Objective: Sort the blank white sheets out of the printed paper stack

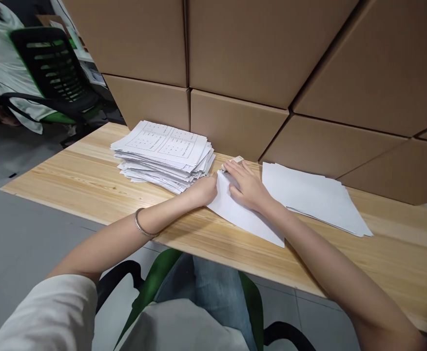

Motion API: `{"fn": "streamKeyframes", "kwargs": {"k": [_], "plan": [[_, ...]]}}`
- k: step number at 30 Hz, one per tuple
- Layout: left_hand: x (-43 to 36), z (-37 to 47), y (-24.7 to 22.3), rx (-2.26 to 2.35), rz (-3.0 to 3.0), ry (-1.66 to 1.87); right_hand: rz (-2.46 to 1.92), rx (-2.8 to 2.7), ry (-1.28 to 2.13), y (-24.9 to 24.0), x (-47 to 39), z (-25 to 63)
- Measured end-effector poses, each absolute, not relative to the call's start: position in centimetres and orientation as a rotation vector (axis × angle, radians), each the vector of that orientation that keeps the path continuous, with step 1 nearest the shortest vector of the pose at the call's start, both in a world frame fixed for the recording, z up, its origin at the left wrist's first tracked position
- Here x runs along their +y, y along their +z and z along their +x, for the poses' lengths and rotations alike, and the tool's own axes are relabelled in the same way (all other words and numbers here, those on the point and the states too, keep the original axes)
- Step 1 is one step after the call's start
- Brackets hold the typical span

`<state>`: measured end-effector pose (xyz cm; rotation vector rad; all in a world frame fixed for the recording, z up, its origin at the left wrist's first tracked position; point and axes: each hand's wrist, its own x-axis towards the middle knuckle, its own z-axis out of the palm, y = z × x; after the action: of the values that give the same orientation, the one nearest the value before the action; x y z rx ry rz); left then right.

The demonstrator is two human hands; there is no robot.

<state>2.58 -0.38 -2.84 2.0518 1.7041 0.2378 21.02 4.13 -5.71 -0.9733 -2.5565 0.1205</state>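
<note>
A white sheet of paper lies on the table in front of me, at a slant; whether it is one sheet or several I cannot tell. My left hand is closed on its left edge, beside the printed stack. Over the far corner of the sheet, my right hand has its fingers on a small beige-topped stapler, mostly hidden under them. The right thumb points toward the left hand and rests on the paper. Just left of my hands stands a thick, uneven stack of printed sheets.
A flatter pile of blank-looking sheets lies to the right on the wooden table. Cardboard boxes form a wall along the back edge. At the far left, a person in white sits on a black and green chair.
</note>
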Motion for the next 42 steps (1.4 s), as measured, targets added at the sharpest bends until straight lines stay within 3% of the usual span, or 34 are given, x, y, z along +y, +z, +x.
{"fn": "streamKeyframes", "kwargs": {"k": [17,26,29,36,39,42], "plan": [[0.0,2.6,-3.6,1.724,1.957,0.338,-1.02,-2.624,0.142,-6.1,3.9,21.2],[-1.3,0.4,-0.2,1.473,2.008,0.225,-1.106,-2.33,0.137,-3.4,0.9,25.5],[-2.0,0.1,1.2,1.335,2.097,0.411,-1.21,-2.045,0.38,-2.6,0.8,28.7],[-1.5,0.8,0.9,1.144,1.704,1.304,-1.241,-1.338,1.392,0.0,1.6,32.9],[-1.0,1.3,-0.3,1.191,1.58,1.41,-1.259,-1.342,1.509,0.1,1.1,32.2],[-0.9,1.6,-1.1,1.2,1.613,1.336,-1.421,-1.324,1.378,0.0,0.9,31.6]]}}
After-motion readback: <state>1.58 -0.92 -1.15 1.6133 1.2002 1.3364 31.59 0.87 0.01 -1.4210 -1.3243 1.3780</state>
